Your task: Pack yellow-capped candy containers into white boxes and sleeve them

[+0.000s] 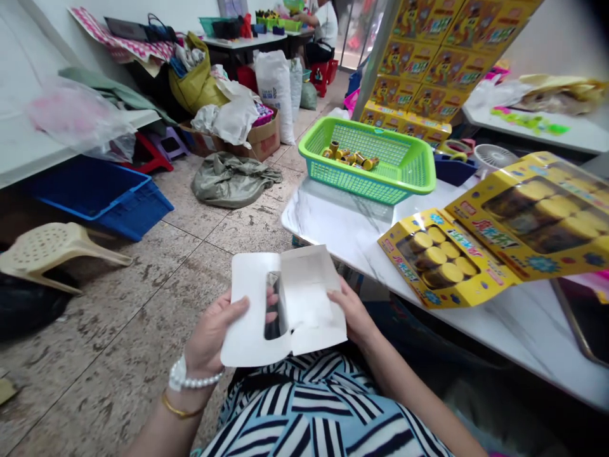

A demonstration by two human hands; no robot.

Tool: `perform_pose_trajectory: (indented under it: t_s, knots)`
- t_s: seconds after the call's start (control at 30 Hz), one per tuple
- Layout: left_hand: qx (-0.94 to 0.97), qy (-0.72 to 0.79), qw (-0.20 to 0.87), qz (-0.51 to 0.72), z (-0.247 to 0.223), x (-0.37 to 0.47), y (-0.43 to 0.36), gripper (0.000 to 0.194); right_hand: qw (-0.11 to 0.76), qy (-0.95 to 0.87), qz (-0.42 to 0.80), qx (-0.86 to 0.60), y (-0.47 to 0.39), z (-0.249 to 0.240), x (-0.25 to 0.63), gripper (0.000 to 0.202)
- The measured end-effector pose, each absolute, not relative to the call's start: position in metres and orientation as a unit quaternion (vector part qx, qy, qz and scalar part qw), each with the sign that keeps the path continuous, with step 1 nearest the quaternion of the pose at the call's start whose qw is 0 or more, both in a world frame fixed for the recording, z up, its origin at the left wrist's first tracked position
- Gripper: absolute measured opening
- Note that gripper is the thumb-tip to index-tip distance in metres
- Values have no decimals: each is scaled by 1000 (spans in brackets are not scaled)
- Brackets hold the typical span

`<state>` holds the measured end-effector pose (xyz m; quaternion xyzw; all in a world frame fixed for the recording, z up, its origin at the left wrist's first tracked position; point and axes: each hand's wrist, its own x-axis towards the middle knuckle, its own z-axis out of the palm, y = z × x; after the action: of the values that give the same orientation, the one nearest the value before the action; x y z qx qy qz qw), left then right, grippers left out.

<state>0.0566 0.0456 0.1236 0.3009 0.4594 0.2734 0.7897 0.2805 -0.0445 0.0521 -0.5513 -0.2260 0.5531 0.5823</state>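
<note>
Both hands hold a white card box (311,298) above my lap, its plain inner side up and a dark clear window in its left part. My left hand (209,330) grips the left edge, thumb on top; some of its fingers show through the window. At the right edge, my right hand (354,311) has its thumb over the side, other fingers hidden beneath. On the table to the right lie a yellow box (495,270) with yellow-capped pieces behind its window and a larger one (547,266) beside it.
A green basket (394,187) with several small yellow-and-brown pieces stands on the marble-look table (328,222). Yellow boxes (428,57) are stacked behind it. On the floor at the left are a blue crate (152,209) and a beige stool (57,244). Another person (327,28) sits far back.
</note>
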Motion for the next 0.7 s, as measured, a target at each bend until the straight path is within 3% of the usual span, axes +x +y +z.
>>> perform_pose_trajectory:
  t_s: [0.13,0.3,0.37,0.5,0.6,0.7]
  knots:
    - [285,477,772,309,105,50,60,40,595,-211,584,-510,-47,55,285,67]
    - [350,518,695,356,73,56,55,69,615,-190,577,-504,-45,52,279,80]
    - [348,525,687,362,69,63,48,68,615,-180,583,-499,-45,52,272,77]
    - [259,457,790,317,70,86,26,58,595,-168,627,-474,-40,57,259,55]
    - [238,272,884,295,68,101,16,79,587,-189,640,-459,-32,64,262,51]
    - [280,177,906,263,68,108,25,81,584,-229,623,-467,-26,74,276,56]
